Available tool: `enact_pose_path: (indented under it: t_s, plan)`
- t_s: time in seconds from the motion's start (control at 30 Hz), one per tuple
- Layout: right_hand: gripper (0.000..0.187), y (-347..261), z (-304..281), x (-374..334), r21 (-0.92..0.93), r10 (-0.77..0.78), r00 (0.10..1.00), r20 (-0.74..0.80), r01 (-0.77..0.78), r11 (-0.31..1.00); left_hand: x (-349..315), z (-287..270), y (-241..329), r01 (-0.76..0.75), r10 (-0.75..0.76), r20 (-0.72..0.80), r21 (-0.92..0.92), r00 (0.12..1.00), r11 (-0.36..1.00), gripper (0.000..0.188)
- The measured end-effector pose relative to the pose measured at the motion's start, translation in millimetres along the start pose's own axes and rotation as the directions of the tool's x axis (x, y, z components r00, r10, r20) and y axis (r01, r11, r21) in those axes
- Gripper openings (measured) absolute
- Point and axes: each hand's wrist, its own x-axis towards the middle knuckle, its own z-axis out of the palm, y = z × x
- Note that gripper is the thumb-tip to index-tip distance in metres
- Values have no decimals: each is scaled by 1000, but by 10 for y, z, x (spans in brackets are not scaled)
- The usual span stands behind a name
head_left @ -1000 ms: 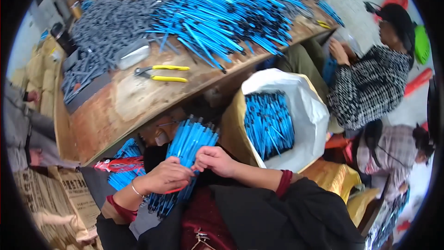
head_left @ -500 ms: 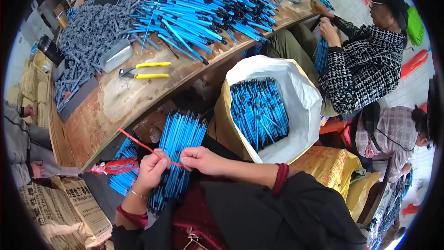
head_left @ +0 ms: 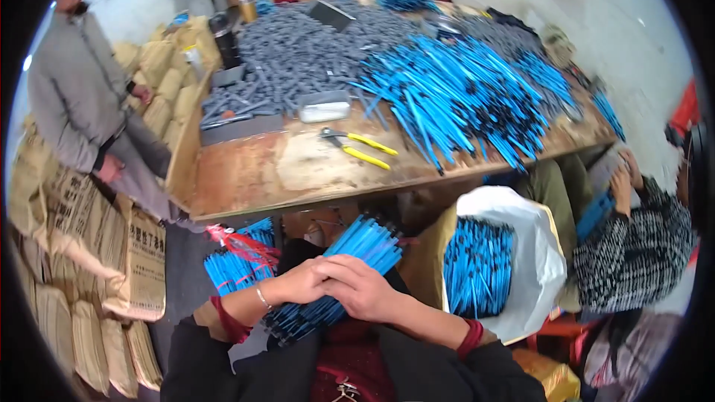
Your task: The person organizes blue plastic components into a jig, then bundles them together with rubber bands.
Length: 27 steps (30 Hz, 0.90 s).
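Note:
A bundle of thin blue tubes (head_left: 365,247) with black ends lies aslant on my lap. My left hand (head_left: 302,283) is closed against its left side, a bracelet at the wrist. Over it, partly covering its fingers, my right hand (head_left: 359,286) is bent round the top of the bundle. Both hands touch each other and grip the bundle. A reddish strip end (head_left: 407,241) shows faintly beside the tubes' far end; whether my fingers hold more of it is hidden.
Ahead, a wooden table (head_left: 238,179) carries yellow-handled pliers (head_left: 361,150), grey parts (head_left: 290,52) and a blue tube pile (head_left: 462,97). A white-lined sack (head_left: 540,275) holding tubes stands right. Tied bundles (head_left: 232,272) lie left. People are at left, right and far side.
The view has swung, so the table appears farther right. My hands, earlier apart and pulling a red strip taut, have come together on the bundle; most of the strip is out of sight.

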Motion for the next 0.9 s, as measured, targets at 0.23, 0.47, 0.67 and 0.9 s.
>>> enact_pose_path:
  t_s: [0.23,0.47,0.67,0.9]
  plan:
    - [13,-78,-121,-184,-195,444,882,156,-413,889,-60,-92,-5,319,-316,63,-51,947,946,11]
    - [10,32,-5,-441,225,717,600,355,-799,557,-143,-80,55,388,-392,39,-251,919,887,12]
    - [15,71,12,-562,221,690,611,388,-788,574,-132,-26,108,364,-369,8,-196,929,911,7]
    - [23,210,173,-459,-153,362,931,38,-353,923,-159,85,241,37,12,-176,273,984,961,10]
